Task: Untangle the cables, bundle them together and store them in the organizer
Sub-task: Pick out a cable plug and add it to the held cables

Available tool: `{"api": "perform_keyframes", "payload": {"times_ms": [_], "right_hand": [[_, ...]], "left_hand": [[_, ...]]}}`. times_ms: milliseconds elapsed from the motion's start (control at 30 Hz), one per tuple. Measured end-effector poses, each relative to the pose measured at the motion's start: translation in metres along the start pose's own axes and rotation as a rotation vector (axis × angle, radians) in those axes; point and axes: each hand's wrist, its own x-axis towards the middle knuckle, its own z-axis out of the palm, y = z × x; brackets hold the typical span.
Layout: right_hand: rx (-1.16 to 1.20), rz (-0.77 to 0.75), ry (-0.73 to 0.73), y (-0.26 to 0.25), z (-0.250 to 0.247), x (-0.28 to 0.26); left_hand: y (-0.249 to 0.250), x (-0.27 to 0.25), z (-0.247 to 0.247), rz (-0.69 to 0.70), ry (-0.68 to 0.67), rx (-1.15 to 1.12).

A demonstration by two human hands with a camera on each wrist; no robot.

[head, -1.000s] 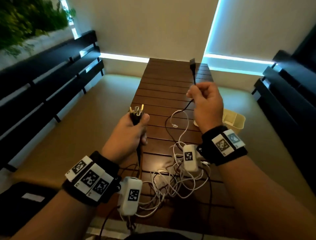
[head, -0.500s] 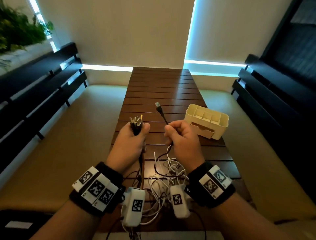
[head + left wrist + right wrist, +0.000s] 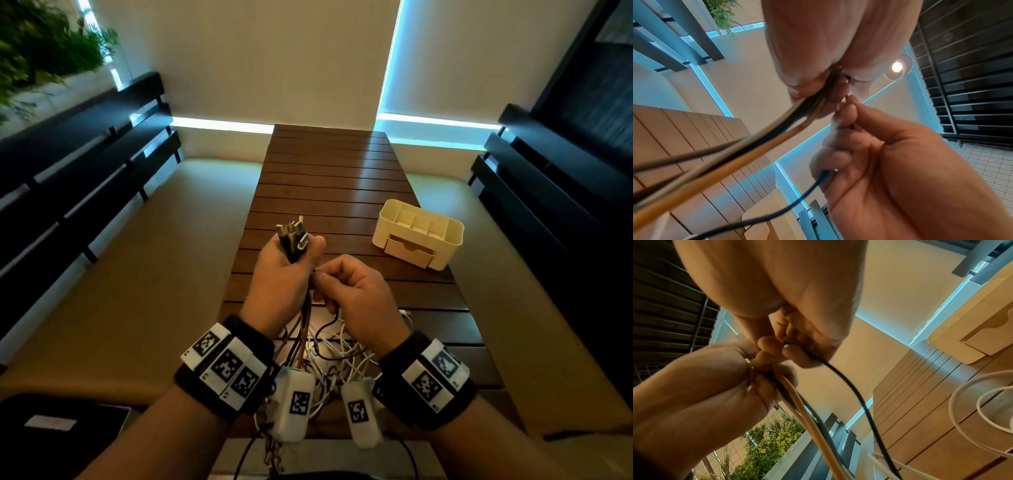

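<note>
Gathering step, probably: left hand (image 3: pixel 281 274) clamped on cable ends (image 3: pixel 294 236), right hand (image 3: pixel 356 294) pinching black cable (image 3: pixel 851 386) beside it (tangle (image 3: pixel 339 356) on tabletop (image 3: pixel 329 178)); next, feeding it into bundle, organizer (image 3: pixel 419 233) waiting.

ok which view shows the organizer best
The head view: the whole cream organizer sits on the slatted table, open compartments and front drawer visible. The right wrist view catches only a corner and the drawer front; the left wrist view shows just a pale edge.
</note>
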Motion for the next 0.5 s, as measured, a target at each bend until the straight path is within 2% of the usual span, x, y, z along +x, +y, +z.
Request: {"api": "perform_keyframes", "payload": {"times_ms": [500], "right_hand": [[-0.006, -0.068, -0.035, 0.012, -0.014, 0.007]], "left_hand": [[-0.011, 0.014, 0.017, -0.06, 0.125, -0.078]]}}
